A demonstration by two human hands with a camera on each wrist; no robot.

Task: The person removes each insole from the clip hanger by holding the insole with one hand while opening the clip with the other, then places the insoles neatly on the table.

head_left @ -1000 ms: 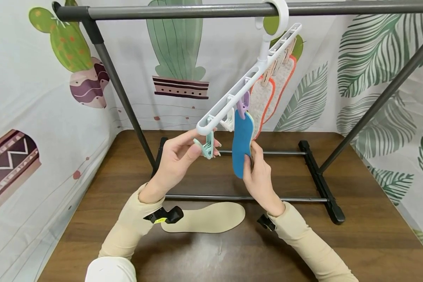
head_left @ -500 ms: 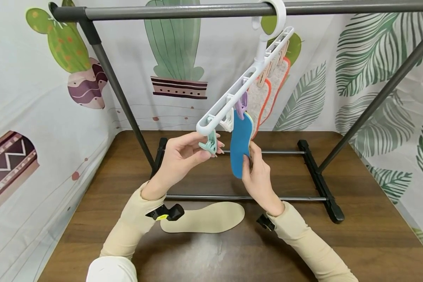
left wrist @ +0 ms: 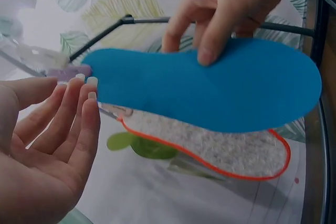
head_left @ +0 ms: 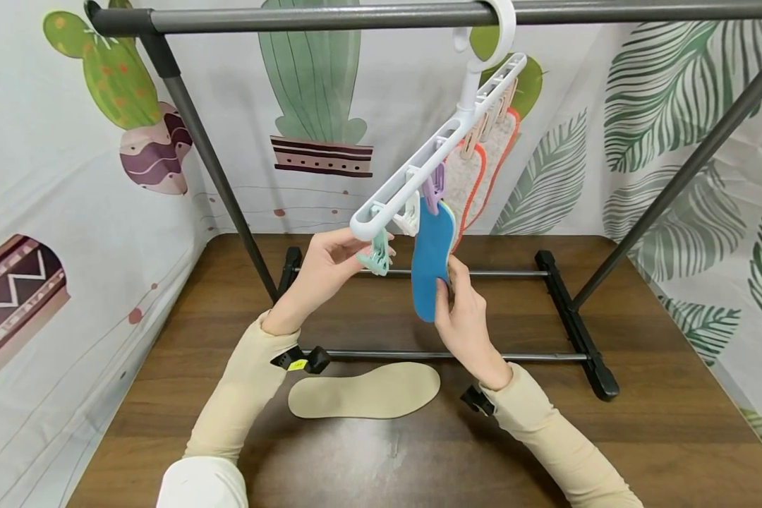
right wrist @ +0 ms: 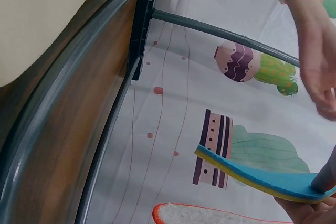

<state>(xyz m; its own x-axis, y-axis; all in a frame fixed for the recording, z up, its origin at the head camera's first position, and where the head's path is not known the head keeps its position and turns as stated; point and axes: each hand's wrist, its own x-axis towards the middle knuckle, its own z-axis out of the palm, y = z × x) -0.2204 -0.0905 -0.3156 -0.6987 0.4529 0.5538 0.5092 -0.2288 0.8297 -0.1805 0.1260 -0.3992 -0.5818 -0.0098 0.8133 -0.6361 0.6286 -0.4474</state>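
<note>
My right hand point(head_left: 466, 321) pinches the lower edge of a blue insole point(head_left: 429, 257), thumb on its blue face. A purple clip point(head_left: 433, 189) on the white hanger point(head_left: 415, 176) grips the insole's upper end. In the right wrist view the insole point(right wrist: 252, 176) shows a yellow underside. My left hand point(head_left: 322, 271) is beside a mint-green clip point(head_left: 377, 255) at the hanger's near end; whether they touch is unclear. Seen from the left wrist, this hand point(left wrist: 58, 145) has loosely bent fingers and holds nothing. Between the two clips hangs a white clip point(head_left: 409, 216).
Grey insoles with orange edges point(head_left: 466, 176) hang from beige clips point(head_left: 485, 127) further along the hanger. A beige insole point(head_left: 363, 392) lies on the wooden table point(head_left: 381, 473). The dark metal rack point(head_left: 324, 18) stands around the work, its lower bars behind the hands.
My left thumb has come off the mint-green clip's lever, and the hand has drawn slightly left. That clip has turned, and the hanger has swung slightly. My right hand keeps its pinch.
</note>
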